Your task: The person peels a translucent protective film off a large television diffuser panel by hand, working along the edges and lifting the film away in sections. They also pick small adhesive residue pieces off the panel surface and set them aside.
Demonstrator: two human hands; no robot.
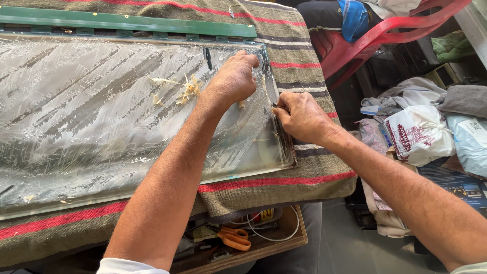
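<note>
My left hand (234, 76) presses down, curled, on the big shiny panel (101, 116). My right hand (299, 116) pinches a small dark tool at the panel's right edge. I think I am scraping that edge, so next I must slide slowly along it.

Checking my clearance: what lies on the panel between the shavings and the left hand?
In the head view, only bare, scratched panel surface lies between the shavings and the left hand; nothing else sits there.

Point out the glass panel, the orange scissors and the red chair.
glass panel (101, 127), head view, bare middle of its surface
orange scissors (234, 238), head view, handle loops
red chair (385, 30), head view, armrest
</note>
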